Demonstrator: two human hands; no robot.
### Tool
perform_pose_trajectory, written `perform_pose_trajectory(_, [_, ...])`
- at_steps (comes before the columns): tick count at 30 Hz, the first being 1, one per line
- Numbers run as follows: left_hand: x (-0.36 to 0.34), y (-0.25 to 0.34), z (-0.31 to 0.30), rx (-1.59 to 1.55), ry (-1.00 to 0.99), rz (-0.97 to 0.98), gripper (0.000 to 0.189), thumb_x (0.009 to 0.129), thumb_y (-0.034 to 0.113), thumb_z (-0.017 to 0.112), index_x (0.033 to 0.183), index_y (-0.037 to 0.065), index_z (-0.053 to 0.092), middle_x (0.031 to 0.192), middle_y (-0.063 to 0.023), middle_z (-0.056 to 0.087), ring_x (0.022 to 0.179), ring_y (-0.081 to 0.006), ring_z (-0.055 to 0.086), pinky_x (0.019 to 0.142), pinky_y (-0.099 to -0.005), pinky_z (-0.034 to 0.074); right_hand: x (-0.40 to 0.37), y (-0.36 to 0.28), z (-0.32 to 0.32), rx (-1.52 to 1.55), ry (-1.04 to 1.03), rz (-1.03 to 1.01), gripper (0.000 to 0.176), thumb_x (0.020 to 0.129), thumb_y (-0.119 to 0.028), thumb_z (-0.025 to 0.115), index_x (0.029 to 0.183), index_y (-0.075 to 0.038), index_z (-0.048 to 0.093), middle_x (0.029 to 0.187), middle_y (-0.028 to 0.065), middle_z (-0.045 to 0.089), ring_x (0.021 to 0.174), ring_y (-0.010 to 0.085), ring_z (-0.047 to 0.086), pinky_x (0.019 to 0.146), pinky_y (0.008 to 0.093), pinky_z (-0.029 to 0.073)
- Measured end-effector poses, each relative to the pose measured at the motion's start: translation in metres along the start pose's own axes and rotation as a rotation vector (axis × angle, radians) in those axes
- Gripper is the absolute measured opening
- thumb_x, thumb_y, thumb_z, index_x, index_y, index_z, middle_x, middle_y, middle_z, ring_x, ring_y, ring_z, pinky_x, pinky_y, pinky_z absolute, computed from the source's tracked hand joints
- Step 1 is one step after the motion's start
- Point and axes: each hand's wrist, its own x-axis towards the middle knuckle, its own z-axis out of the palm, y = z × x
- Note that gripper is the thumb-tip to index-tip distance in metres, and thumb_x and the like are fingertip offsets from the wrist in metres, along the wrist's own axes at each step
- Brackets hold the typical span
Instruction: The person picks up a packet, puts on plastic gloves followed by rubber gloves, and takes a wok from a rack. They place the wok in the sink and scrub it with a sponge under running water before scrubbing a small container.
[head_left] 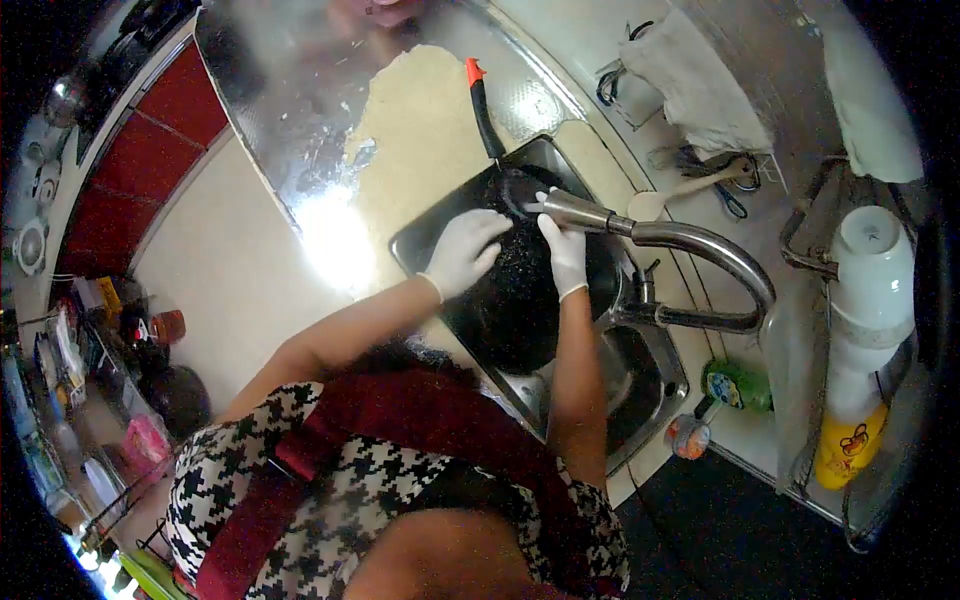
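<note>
A large black pan (515,315) lies over the sink, its black handle (484,118) pointing away from me and ending in an orange tip. My left hand (462,255), in a white glove, is over the pan's left part with its thumb apart from its bent fingers. Also gloved in white, my right hand (566,258) is at the metal faucet head (580,213), which covers part of its fingers. I cannot tell whether those fingers grip the faucet head or the pan. Wet-looking specks glint on the dark pan surface between my hands.
The curved faucet neck (755,270) arches on the right. A second basin (640,375) is nearer me. Beyond it stand a green bottle (735,385) and a small jar (688,437). A wooden spoon (690,190), white bowls (875,240) and a yellow container (850,445) are at the right.
</note>
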Motion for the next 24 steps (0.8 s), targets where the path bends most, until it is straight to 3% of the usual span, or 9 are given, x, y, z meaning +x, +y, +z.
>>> perform_pose_trajectory(4, [0.019,-0.009,0.007,-0.129,0.296,-0.290,0.039,0.079,0.013,0.057,0.117,0.005,0.050,0.113,-0.0173,0.053,0.110,-0.0329,0.046,0.096,-0.0380,0.035,0.017,-0.013,0.016,0.028,0.091,0.014,0.041,0.082,-0.009,0.061,0.120,0.001,0.047,0.118,0.0065,0.052,0.110,0.0157,0.048,0.097,0.0285,0.033])
perform_pose_trajectory(5, [0.022,-0.013,0.008,-0.144,0.251,-0.488,0.043,0.082,0.019,0.056,0.121,0.002,0.047,0.118,-0.0180,0.051,0.114,-0.0319,0.045,0.099,-0.0359,0.033,0.022,-0.015,0.019,0.031,0.092,0.010,0.041,0.082,-0.009,0.061,0.120,0.001,0.047,0.118,0.0065,0.052,0.110,0.0157,0.048,0.097,0.0285,0.033])
perform_pose_trajectory(8, [0.028,-0.036,0.016,-0.348,0.186,-0.655,0.049,0.084,0.026,0.054,0.125,0.000,0.044,0.123,-0.0176,0.050,0.118,-0.0289,0.044,0.101,-0.0329,0.031,0.033,-0.015,0.022,0.010,0.213,0.006,0.038,0.082,-0.013,0.062,0.114,0.002,0.051,0.117,0.0049,0.052,0.104,0.0150,0.048,0.094,0.0287,0.035])
perform_pose_trajectory(10, [0.032,-0.049,0.018,-0.613,0.023,-0.816,0.053,0.086,0.031,0.052,0.127,-0.001,0.041,0.126,-0.0169,0.049,0.120,-0.0256,0.044,0.101,-0.0303,0.031,0.026,-0.011,0.017,-0.015,0.190,-0.014,0.038,0.082,-0.014,0.062,0.114,0.002,0.051,0.117,0.0052,0.052,0.105,0.0152,0.048,0.095,0.0286,0.034])
perform_pose_trajectory(13, [0.054,-0.042,-0.005,-0.478,0.116,-0.784,0.053,0.087,0.032,0.051,0.128,0.000,0.041,0.124,-0.0164,0.051,0.119,-0.0242,0.044,0.100,-0.0299,0.032,0.006,-0.018,0.014,-0.052,0.152,-0.030,0.039,0.082,-0.017,0.062,0.115,0.001,0.052,0.119,0.0062,0.051,0.109,0.0164,0.048,0.097,0.0287,0.033])
perform_pose_trajectory(16, [0.097,-0.050,-0.015,-0.854,0.442,-0.714,0.068,0.081,0.024,0.062,0.135,0.000,0.027,0.130,-0.0176,0.044,0.118,-0.0246,0.045,0.098,-0.0318,0.035,-0.007,-0.012,0.001,-0.127,0.138,0.091,0.041,0.081,-0.014,0.062,0.119,-0.002,0.051,0.120,0.0062,0.053,0.112,0.0171,0.047,0.098,0.0288,0.031])
perform_pose_trajectory(18, [0.131,-0.072,-0.029,-0.149,0.443,-0.616,0.081,0.073,0.020,0.069,0.136,0.001,0.022,0.128,-0.0193,0.044,0.116,-0.0281,0.046,0.095,-0.0346,0.038,-0.013,-0.015,0.004,-0.085,0.151,0.081,0.041,0.081,-0.014,0.062,0.119,-0.002,0.051,0.119,0.0060,0.054,0.111,0.0167,0.048,0.098,0.0287,0.032])
perform_pose_trajectory(22, [0.191,-0.091,-0.050,0.037,0.419,-0.607,0.085,0.068,0.019,0.072,0.135,0.001,0.023,0.123,-0.0212,0.046,0.112,-0.0327,0.047,0.092,-0.0380,0.041,-0.017,-0.016,0.015,-0.080,0.200,0.028,0.043,0.080,-0.009,0.061,0.120,-0.001,0.048,0.117,0.0063,0.054,0.108,0.0164,0.050,0.097,0.0295,0.033])
perform_pose_trajectory(24, [0.209,-0.121,-0.038,0.080,0.463,-0.503,0.069,0.071,0.017,0.069,0.129,0.003,0.035,0.117,-0.0222,0.049,0.105,-0.0349,0.051,0.087,-0.0399,0.043,-0.019,-0.011,0.017,-0.090,0.199,-0.021,0.046,0.084,-0.005,0.051,0.128,0.002,0.038,0.123,0.0127,0.050,0.116,0.0206,0.045,0.102,0.0310,0.028])
